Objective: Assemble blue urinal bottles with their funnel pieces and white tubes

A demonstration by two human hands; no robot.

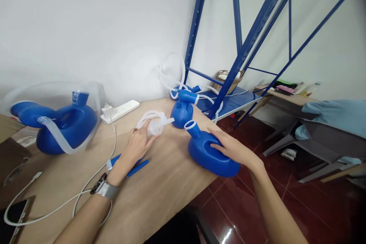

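My left hand (137, 145) is at a coil of clear tubing (156, 125) on the table (162, 192), fingertips touching it. My right hand (230, 145) lies over the top of a blue bottle (201, 156) near the table's edge. A white power strip (126, 109) sits by the wall, beside another blue bottle (85, 122) with a tube attached.

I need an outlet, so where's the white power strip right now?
In the head view, the white power strip lies left of centre on the tabletop by the wall, between a blue jug and the coiled translucent tube at your left hand.
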